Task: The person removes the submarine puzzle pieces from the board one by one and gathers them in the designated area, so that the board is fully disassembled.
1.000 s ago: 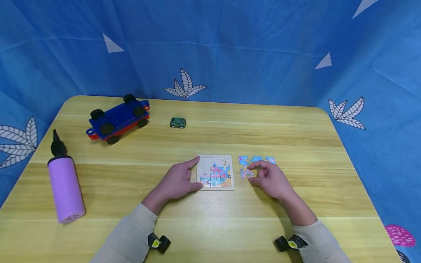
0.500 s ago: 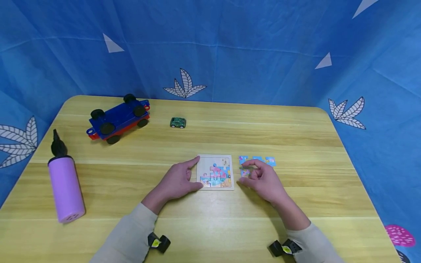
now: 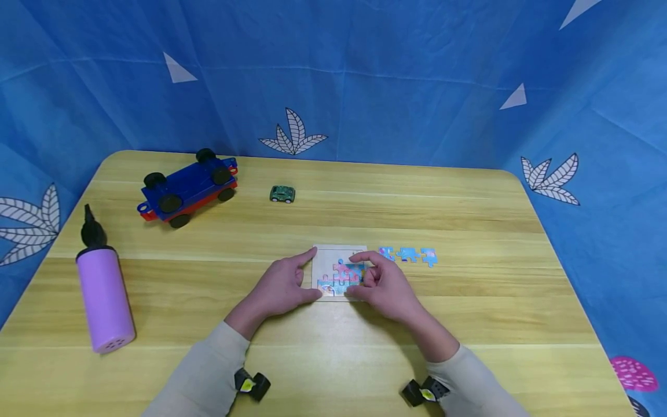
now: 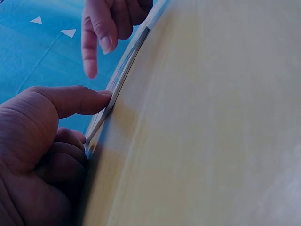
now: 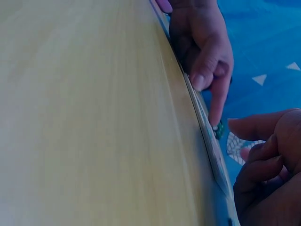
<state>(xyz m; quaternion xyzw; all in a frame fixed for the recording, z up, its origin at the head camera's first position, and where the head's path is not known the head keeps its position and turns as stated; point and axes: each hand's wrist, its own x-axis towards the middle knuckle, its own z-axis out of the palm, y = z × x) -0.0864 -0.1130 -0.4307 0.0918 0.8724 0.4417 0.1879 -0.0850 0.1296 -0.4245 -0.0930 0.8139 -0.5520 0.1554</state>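
Observation:
A square, pale-framed jigsaw puzzle tray (image 3: 324, 258) lies on the table, partly filled with pink and blue pieces. At its left side, my left hand (image 3: 278, 286) rests a straight index finger on the far corner and the thumb on the near corner. The left wrist view has this thumb (image 4: 89, 100) on the tray's edge. My right hand (image 3: 385, 286) is over the tray's right side, index finger and thumb spread apart. No piece shows between them. Right of the tray lie three loose jigsaw pieces (image 3: 408, 254) in a row; my right hand covers the table just below them.
An upturned blue and red toy truck (image 3: 190, 188) lies at the back left. Right of it stands a small green toy car (image 3: 282, 194). A purple hand pump (image 3: 106, 301) lies at the left edge. A blue cloth (image 3: 417, 75) hangs behind the table.
My right hand has moved left from the loose pieces to over the tray, its index finger and thumb spreading wider. The lower loose piece no longer shows. My left hand has stayed put.

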